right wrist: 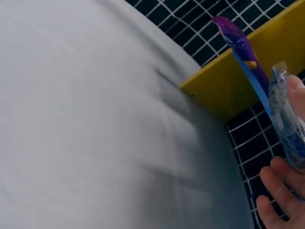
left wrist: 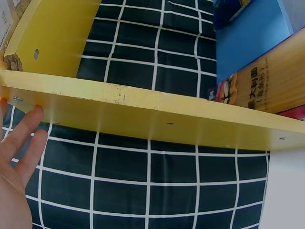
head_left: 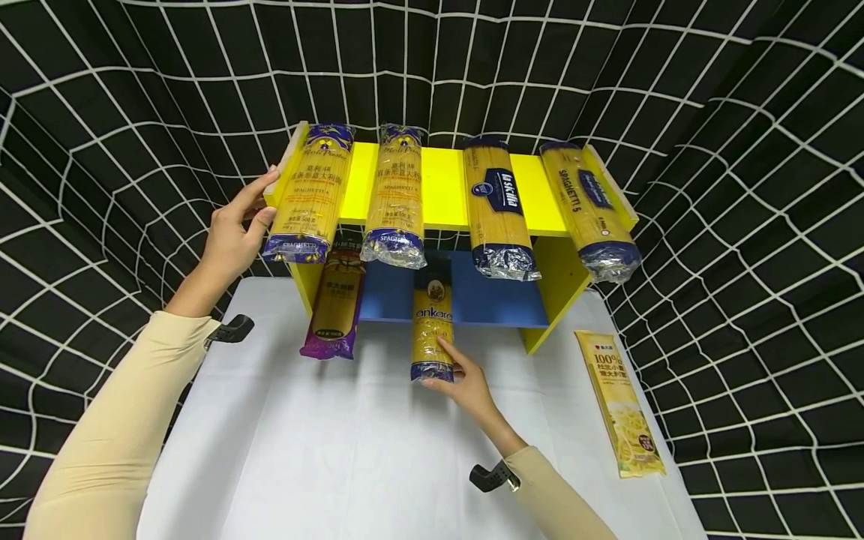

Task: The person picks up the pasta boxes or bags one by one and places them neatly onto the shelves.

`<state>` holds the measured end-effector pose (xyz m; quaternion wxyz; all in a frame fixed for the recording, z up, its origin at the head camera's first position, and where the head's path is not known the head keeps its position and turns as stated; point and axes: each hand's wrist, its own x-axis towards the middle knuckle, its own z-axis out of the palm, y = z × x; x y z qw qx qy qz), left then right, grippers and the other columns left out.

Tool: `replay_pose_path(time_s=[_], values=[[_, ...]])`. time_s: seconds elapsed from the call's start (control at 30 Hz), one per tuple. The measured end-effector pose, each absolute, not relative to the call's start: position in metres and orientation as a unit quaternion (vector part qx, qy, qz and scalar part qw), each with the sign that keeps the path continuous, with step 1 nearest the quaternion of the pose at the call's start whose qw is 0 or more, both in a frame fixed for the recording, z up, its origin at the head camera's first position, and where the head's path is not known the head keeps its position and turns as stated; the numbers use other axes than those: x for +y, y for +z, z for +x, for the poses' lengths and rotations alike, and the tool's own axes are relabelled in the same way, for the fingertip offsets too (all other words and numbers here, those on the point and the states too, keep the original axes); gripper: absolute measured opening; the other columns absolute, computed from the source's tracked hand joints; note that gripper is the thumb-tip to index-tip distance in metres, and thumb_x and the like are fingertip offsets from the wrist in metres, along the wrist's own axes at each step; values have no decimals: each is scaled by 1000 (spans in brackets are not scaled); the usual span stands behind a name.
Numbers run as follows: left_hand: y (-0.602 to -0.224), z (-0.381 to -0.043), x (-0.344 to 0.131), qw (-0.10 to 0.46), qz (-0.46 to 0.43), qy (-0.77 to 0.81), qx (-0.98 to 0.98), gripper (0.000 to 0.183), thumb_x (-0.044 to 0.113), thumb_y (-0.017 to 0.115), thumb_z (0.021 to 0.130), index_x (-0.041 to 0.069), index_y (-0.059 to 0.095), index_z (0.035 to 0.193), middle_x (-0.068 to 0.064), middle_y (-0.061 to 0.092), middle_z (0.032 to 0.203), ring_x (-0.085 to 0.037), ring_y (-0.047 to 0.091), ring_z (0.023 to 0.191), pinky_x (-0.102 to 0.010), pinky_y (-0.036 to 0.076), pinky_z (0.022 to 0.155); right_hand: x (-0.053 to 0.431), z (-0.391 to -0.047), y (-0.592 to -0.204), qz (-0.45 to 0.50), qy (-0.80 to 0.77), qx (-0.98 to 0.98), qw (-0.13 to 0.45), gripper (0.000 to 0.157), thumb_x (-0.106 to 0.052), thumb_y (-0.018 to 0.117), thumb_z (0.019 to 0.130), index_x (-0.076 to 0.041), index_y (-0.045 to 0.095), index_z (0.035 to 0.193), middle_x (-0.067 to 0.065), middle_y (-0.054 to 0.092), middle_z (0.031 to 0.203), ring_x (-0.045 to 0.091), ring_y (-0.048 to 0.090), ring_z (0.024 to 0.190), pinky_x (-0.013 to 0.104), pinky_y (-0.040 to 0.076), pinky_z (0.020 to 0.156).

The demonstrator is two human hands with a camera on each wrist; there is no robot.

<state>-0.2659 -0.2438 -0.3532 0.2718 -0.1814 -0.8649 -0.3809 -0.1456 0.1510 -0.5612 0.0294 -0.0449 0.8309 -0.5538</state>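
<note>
My right hand (head_left: 466,386) grips the near end of an Ankara spaghetti pack (head_left: 432,330), whose far part lies on the blue lower shelf (head_left: 385,292). In the right wrist view the thumb lies on one side of its clear and blue end (right wrist: 286,119), with other fingers (right wrist: 281,186) on the other side. My left hand (head_left: 232,236) touches the upper left side panel of the yellow rack (head_left: 442,187). In the left wrist view its fingers (left wrist: 28,152) are fairly straight against the panel's outer face (left wrist: 114,109) and hold no pack.
On the yellow top shelf lie two Moli spaghetti packs (head_left: 313,195) and two La Sicilia packs (head_left: 499,210). A purple-ended pasta pack (head_left: 335,300) sticks out at lower left. A yellow pasta pack (head_left: 621,405) lies on the white table (head_left: 324,450) at right. Black gridded cloth surrounds it.
</note>
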Motion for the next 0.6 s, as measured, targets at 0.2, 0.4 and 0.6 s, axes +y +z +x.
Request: replay_pose_path(time_s=[0.2,0.4,0.6], values=[[-353,-266,-244,267,-180,-384,-865,51,26,54,101,37,42,149,4,48,153,-35,64,116,-1,40,91,149,-142,-566,-39,-555,831,2,78,-32,88,73,-40,52,142,11,58,141,20,59,100,39,52,87],[-354,-267,-244,266,-180,-386,-865,51,26,54,101,37,42,149,5,47,154,-34,65,117,-1,40,92,145,-142,-567,-28,-553,832,-27,72,-32,87,73,-35,57,139,10,67,128,18,59,94,33,52,82],[-353,-266,-244,262,-181,-387,-865,51,27,54,101,38,42,149,8,45,155,-33,64,118,-1,40,93,141,-143,-567,1,-560,827,-41,64,-31,86,75,-33,62,134,9,70,118,15,56,89,24,48,78]])
